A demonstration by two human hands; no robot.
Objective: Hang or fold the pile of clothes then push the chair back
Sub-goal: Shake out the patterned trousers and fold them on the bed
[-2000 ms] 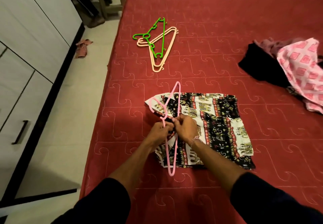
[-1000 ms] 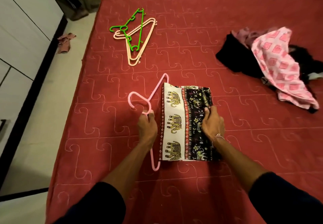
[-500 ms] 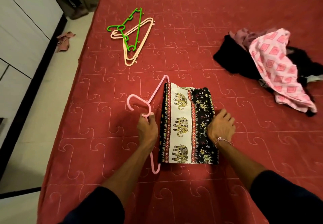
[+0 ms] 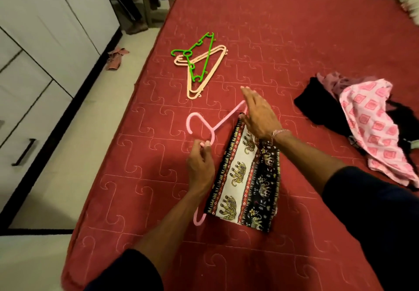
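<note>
My left hand [image 4: 200, 166] pinches the pink hanger [image 4: 217, 122] at its neck, the elephant-print cloth [image 4: 247, 184] draped over it near the bed's [image 4: 283, 41] left edge; my right hand [image 4: 258, 116] hovers flat, fingers straight.

Folded elephant-print cloth [image 4: 244, 177] on pink hanger [image 4: 223, 119]

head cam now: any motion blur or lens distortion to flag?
Head view: the right hand is smeared by motion at the fingertips; the left hand on the pink hanger stays fairly sharp; wide-angle bowing bends the wardrobe; the light is dim and warm.
</note>
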